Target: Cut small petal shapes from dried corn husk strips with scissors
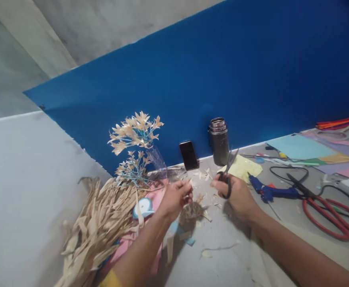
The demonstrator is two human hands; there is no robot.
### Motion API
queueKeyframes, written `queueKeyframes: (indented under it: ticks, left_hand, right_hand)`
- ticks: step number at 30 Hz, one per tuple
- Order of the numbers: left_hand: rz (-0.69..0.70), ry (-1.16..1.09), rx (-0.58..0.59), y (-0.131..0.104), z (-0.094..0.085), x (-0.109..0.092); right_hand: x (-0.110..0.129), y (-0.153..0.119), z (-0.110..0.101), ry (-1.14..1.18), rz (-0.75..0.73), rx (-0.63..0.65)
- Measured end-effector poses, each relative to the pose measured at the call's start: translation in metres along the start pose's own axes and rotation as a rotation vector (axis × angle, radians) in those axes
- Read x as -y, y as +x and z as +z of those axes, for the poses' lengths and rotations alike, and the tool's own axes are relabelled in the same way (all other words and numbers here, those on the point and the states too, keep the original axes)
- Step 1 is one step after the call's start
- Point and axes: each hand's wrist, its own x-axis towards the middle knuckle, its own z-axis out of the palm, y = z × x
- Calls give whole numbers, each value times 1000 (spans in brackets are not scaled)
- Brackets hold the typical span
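My right hand [237, 193] is closed around the black handles of small scissors [227, 175], their blades pointing up and away from me. To its left, my left hand [177, 199] is closed, fingertips pinched together; whatever lies between them is too small to make out. Scraps of dried husk [202, 199] are strewn on the table below and between both hands. Beyond my left hand, pale husk flowers [137, 133] on blue stems stand in a clear bottle [156, 159]. A second flower bunch [132, 167] lies lower, by the pile of dry husks [102, 223].
A roll of light blue tape [143, 208] sits on pink paper [123, 249] at left. A phone [189, 155] and an uncapped dark flask [219, 143] stand by the blue panel. At right lie a blue glue gun [274, 192], large red-handled scissors [326, 215] and coloured sheets [302, 147].
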Motion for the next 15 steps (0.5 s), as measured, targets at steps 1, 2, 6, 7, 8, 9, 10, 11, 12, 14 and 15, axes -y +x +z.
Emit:
queueKeyframes:
  ticks: [1,2,6,7,8,9,10,11,12,14,15]
  left_hand:
    - [3,21,-22,17,3,-1]
    - [1,44,-50,34,7,-1]
    - [-18,114,-133,86,26,9]
    - [-13,119,-146,92,30,10]
    - [3,118,-159,95,33,8]
    - [28,112,-174,94,36,5]
    - [63,99,-187,89,37,-1]
    - [105,82,-199,82,36,-8]
    - [151,62,-207,71,34,-17]
    - [254,10,-202,45,26,-34]
    - [299,-16,-183,31,20,-42]
  right_hand:
    - [-2,8,-5,9,-12,-46]
    - [-4,15,-10,14,-18,-85]
    - [-15,31,-18,-17,-35,-155]
    - [-17,32,-18,-36,-40,-151]
    - [-18,32,-18,-57,-45,-144]
    - [-19,31,-18,-79,-50,-134]
    - [-19,30,-18,-103,-54,-124]
    - [-19,29,-18,-130,-56,-115]
    - [-19,28,-19,-160,-57,-106]
    - [-18,27,-20,-226,-59,-83]
    - [-18,26,-21,-261,-60,-70]
